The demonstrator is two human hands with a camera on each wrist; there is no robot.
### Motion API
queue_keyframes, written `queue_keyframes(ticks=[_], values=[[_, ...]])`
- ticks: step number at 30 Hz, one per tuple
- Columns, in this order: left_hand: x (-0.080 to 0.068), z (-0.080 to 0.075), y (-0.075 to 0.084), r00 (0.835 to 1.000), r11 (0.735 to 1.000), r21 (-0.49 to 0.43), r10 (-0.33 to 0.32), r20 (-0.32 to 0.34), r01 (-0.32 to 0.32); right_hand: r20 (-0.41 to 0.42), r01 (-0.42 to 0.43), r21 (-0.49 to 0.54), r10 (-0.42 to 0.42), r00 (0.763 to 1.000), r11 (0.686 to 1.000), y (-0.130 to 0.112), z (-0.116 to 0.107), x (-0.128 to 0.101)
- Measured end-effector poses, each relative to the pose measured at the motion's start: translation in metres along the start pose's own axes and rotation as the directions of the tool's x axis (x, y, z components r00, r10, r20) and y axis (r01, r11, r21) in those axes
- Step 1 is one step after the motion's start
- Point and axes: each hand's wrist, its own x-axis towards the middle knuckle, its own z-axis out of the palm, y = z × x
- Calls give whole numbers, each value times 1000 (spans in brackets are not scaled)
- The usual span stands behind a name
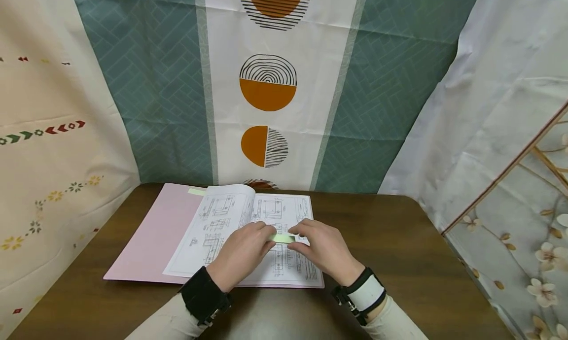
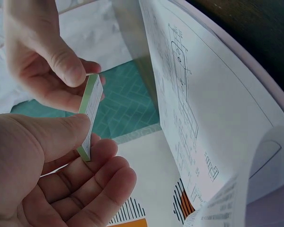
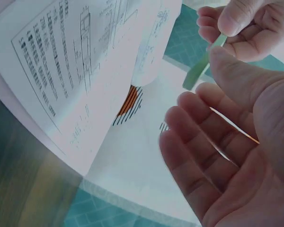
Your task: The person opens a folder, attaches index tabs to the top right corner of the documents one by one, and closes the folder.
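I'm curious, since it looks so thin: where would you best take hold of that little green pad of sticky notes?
By its two short ends, one from each side. The pad is a narrow strip held level over the drawings, so the left hand and right hand each pinch an end between thumb and fingers, leaving the broad faces free.

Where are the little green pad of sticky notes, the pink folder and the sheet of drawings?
green sticky-note pad [image 1: 282,238], head view, its top face between both hands.
pink folder [image 1: 153,236], head view, bare left flap.
sheet of drawings [image 1: 208,226], head view, left page.
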Motion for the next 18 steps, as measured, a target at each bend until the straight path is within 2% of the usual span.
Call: queue_keyframes(ticks=[7,18], values=[[0,-1,1,1000,1000,-26,-8,7,8,-40,28,5,-28,999,1000,-2,3,2],[0,-2,-1,1000,1000,-14,3,3,-3,-57,58,-33,-60,997,998,-3,1,3]])
